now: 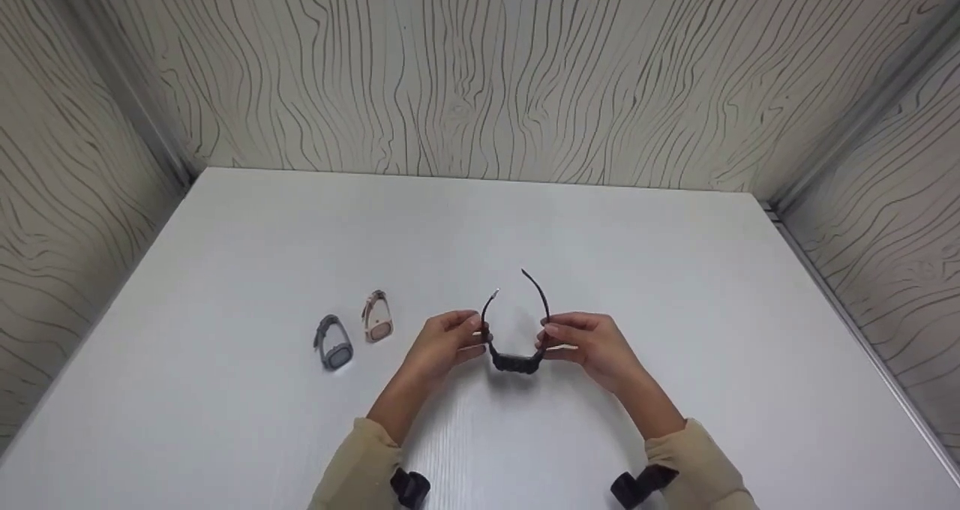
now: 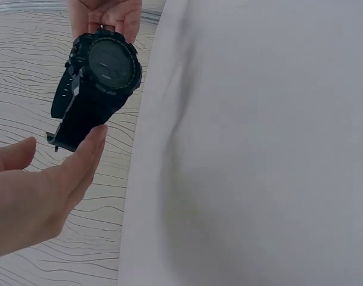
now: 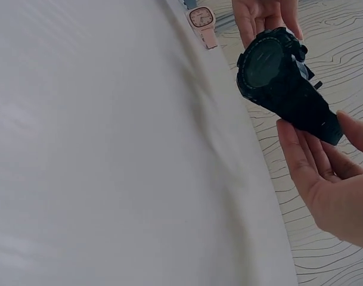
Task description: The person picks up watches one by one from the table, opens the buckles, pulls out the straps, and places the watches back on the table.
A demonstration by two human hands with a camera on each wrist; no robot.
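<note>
A black digital watch (image 1: pixel 516 361) hangs just above the white table (image 1: pixel 675 285), face down toward it, with both straps curving up and away from me. My left hand (image 1: pixel 472 337) pinches the left strap beside the case. My right hand (image 1: pixel 553 339) pinches the right strap. In the left wrist view the black watch (image 2: pixel 104 71) shows its round dark face, with my left hand (image 2: pixel 62 161) at its strap end and my right hand (image 2: pixel 106 18) behind it. The right wrist view shows the black watch (image 3: pixel 279 80) between my right hand (image 3: pixel 324 161) and my left hand (image 3: pixel 264 18).
A grey watch (image 1: pixel 334 343) and a pink watch (image 1: pixel 377 317) lie on the table left of my left hand; the pink watch (image 3: pixel 202 22) also shows in the right wrist view. Wood-grain walls (image 1: pixel 480 67) close in the table at the back and both sides.
</note>
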